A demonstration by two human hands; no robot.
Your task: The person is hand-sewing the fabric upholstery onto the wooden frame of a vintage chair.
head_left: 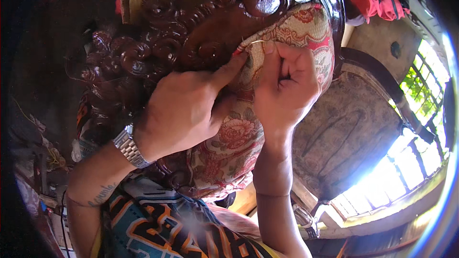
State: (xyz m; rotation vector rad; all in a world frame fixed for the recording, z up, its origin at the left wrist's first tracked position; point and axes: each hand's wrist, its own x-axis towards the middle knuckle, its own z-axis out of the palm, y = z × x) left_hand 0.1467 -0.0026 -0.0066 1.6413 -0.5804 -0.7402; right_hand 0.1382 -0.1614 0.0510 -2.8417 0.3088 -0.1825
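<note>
While left fingertips touch upholstery, the half-curled right hand pinches a needle.

One left hand and one right hand, two in all. Also shown: one curved needle, one wristwatch, one carved frame, one background chair.

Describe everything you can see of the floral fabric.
The floral fabric is cream and red with muted green, woven-looking, patterned with large blossoms and scrolls. It covers a rounded, padded-looking surface bordered by glossy, dark carved wood. The left hand touches its upper edge; the right hand pinches a thin curved needle-like piece over it. Both hands hide parts.
</note>
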